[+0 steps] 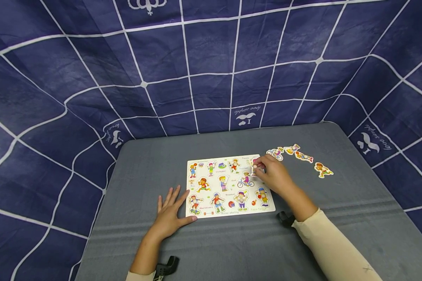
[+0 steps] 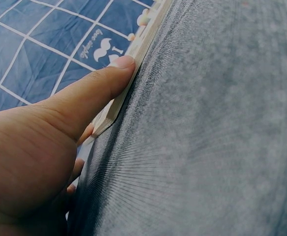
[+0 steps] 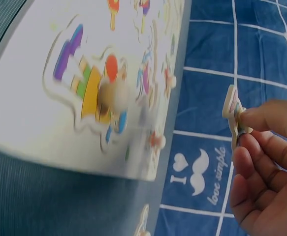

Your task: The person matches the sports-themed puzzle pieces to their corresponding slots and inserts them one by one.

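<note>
A white wooden puzzle board (image 1: 247,212) with cartoon sports figures lies on the grey surface. My left hand (image 1: 169,216) spreads its fingers at the board's near left corner. In the left wrist view its thumb (image 2: 96,86) touches the board's side edge. Over the board's far right corner, my right hand (image 1: 276,175) pinches a small figure-shaped puzzle piece (image 3: 233,109) between thumb and fingers. The right wrist view shows this piece tilted and raised off the board; its picture is mostly hidden. A knobbed piece in a blue cap (image 3: 90,96) sits in the board's near right corner.
Loose puzzle pieces lie right of the board: a cyclist (image 1: 275,153), a yellow-and-blue figure (image 1: 292,149), a lying figure (image 1: 304,157) and a crouching figure (image 1: 323,170). Blue checked cloth (image 1: 211,91) hangs behind and at both sides of the grey surface (image 1: 151,164).
</note>
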Action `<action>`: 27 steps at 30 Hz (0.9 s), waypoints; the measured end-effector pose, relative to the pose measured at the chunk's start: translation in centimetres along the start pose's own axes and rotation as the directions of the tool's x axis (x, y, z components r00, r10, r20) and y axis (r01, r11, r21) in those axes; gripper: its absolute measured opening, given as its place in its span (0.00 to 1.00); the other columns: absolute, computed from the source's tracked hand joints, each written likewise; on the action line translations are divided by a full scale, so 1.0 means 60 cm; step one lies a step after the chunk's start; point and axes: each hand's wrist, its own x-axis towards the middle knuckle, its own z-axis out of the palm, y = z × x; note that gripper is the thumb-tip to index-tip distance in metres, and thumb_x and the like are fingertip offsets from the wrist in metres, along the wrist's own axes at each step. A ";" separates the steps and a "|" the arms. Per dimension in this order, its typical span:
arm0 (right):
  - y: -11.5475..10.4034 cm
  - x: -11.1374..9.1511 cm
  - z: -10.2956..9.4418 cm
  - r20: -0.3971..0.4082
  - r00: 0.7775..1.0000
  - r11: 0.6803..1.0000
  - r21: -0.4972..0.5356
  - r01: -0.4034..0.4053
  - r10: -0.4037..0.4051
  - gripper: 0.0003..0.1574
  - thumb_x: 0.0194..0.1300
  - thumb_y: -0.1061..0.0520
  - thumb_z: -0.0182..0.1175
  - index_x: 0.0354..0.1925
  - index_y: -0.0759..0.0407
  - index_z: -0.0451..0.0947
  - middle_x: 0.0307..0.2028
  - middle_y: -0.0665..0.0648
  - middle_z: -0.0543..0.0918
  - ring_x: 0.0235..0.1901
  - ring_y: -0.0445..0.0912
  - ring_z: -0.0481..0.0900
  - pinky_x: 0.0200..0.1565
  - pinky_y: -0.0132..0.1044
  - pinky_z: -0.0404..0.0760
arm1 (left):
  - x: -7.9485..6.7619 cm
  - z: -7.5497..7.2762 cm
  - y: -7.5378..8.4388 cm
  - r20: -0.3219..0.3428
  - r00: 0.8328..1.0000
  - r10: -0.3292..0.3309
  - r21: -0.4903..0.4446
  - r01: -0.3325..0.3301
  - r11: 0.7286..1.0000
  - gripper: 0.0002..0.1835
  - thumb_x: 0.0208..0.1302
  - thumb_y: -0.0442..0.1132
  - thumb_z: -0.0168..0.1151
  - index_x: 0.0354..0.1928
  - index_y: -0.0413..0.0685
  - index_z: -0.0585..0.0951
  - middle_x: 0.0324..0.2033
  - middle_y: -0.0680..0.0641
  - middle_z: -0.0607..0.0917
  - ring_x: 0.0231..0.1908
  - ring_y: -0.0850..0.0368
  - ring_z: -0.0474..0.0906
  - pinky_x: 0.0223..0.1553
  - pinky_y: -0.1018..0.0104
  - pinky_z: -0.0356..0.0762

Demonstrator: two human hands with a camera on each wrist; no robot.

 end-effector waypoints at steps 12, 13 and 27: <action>-0.022 0.014 0.027 0.045 0.999 0.999 0.043 0.029 -0.031 0.07 0.62 0.60 0.68 0.40 0.59 0.83 0.36 0.54 0.81 0.37 0.46 0.79 0.41 0.40 0.80 | 0.000 0.001 0.000 -0.002 1.000 -0.002 0.001 0.002 1.000 0.55 0.52 0.66 0.73 0.79 0.65 0.59 0.81 0.44 0.48 0.81 0.37 0.36 0.74 0.31 0.22; -0.025 0.015 0.029 0.054 0.998 0.999 0.045 0.029 -0.031 0.07 0.62 0.60 0.68 0.40 0.59 0.83 0.36 0.54 0.81 0.38 0.46 0.79 0.42 0.40 0.79 | 0.000 0.000 0.000 -0.001 1.000 -0.004 0.000 0.004 1.000 0.55 0.52 0.66 0.74 0.79 0.65 0.58 0.81 0.44 0.48 0.81 0.38 0.36 0.74 0.31 0.21; -0.054 0.032 0.065 0.137 0.991 0.998 0.066 -0.002 -0.008 0.07 0.64 0.58 0.67 0.41 0.56 0.82 0.37 0.51 0.79 0.39 0.44 0.78 0.44 0.39 0.79 | -0.001 0.000 0.001 0.001 1.000 -0.001 0.007 0.001 1.000 0.55 0.52 0.67 0.73 0.79 0.65 0.58 0.82 0.45 0.48 0.81 0.38 0.35 0.75 0.31 0.22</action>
